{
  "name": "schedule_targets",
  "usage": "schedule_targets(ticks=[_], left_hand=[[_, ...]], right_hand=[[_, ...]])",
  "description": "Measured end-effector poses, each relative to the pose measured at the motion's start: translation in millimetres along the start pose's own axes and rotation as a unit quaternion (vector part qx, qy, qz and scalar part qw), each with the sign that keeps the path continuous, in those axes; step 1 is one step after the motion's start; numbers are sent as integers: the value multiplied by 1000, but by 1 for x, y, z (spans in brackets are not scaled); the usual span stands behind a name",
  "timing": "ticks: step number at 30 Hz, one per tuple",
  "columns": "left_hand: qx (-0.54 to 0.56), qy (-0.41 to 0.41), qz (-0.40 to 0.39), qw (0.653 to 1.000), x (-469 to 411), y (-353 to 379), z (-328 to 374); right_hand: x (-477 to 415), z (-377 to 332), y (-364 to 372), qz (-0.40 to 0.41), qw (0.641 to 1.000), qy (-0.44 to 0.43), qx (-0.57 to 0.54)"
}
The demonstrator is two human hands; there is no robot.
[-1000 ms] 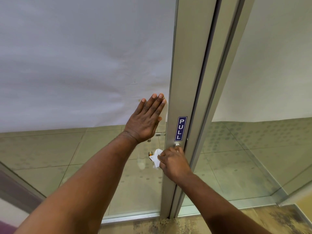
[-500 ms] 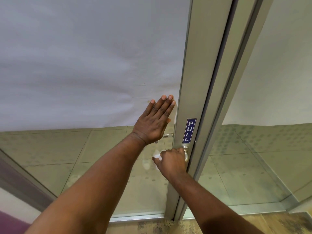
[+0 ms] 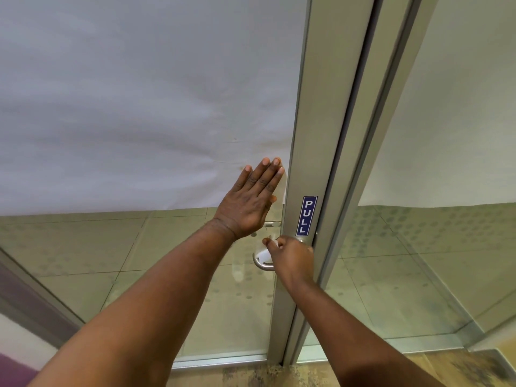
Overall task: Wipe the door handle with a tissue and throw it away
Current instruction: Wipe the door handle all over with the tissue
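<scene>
Fingers (image 3: 268, 174) of the left hand (image 3: 248, 202) lie straight and together, flat against a glass door (image 3: 139, 107) beside its metal frame (image 3: 315, 135). Below, the right hand (image 3: 290, 255) curls closed around a white tissue (image 3: 262, 254), pressing it onto the curved silver door handle (image 3: 261, 264), under a blue PULL sign (image 3: 306, 215).

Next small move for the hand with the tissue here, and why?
Probably slide the tissue down around the handle's curved end: the right hand presses it on the upper part, the lower bend shows bare metal, and the left hand lies flat on the door.
</scene>
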State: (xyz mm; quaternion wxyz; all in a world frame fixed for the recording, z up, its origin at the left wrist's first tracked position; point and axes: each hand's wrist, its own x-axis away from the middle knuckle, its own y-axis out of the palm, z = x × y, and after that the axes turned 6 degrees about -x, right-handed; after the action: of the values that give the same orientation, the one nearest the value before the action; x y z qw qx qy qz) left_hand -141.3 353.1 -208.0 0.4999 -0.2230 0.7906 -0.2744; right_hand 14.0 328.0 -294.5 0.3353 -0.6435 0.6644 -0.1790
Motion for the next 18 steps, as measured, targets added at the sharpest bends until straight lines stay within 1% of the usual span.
schedule_targets(ticks=[4, 9, 12, 15, 18], left_hand=[[44, -24, -23, 998, 0, -19, 9], [73, -36, 6, 997, 12, -44, 31], [120, -58, 25, 991, 25, -50, 51], [149, -71, 15, 986, 39, -55, 67], [156, -92, -7, 983, 47, -58, 77]], right_hand=[[5, -2, -21, 24, 987, 65, -145], [5, -7, -46, 56, 955, 109, -270], [5, -13, -57, 62, 933, 133, -328], [12, -19, -68, 54, 916, 140, -372], [21, -24, -76, 35, 900, 139, -412]])
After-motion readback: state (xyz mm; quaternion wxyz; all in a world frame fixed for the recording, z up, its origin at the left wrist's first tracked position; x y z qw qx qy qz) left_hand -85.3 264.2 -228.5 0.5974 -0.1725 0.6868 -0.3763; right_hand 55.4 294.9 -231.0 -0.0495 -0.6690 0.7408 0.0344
